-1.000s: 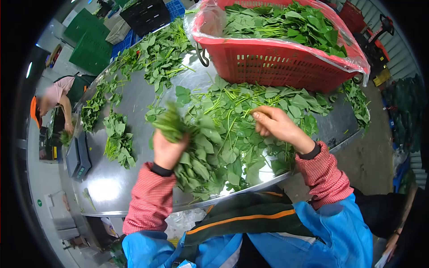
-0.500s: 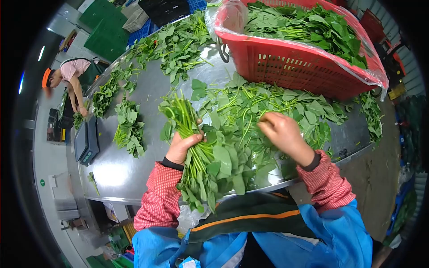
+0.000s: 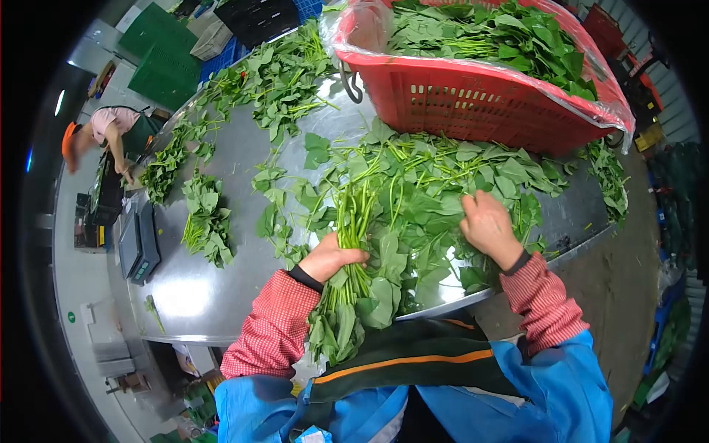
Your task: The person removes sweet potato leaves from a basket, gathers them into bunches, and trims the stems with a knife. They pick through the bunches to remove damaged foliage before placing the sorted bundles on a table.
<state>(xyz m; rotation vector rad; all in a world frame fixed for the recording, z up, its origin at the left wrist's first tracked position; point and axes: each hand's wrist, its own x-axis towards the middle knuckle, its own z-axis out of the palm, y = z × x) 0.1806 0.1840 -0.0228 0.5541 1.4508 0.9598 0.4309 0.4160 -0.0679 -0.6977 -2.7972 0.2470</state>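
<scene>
My left hand [image 3: 334, 258] is wrapped round a bunch of leafy greens [image 3: 353, 221]. The pale green stems stick up above my fist, and the leaves hang below it toward the apron. Over the right part of a loose pile of greens [image 3: 413, 173], my right hand [image 3: 490, 227] has its fingers curled together beside some leaves. Whatever its fingertips may pinch is hidden. The pile spreads across the metal table [image 3: 247, 148] in front of me, its stems and leaves tangled.
A red crate [image 3: 473, 103], lined with clear plastic and filled with greens, stands at the back right. Smaller bunches [image 3: 207, 218] lie to the left, near a scale [image 3: 140, 244]. At the far left, a person [image 3: 114, 129] in an orange cap bends over the table.
My left hand has moved right and slightly down, and the bunch now stands more upright. My right hand has shifted right, away from the bunch. The view has turned slightly.
</scene>
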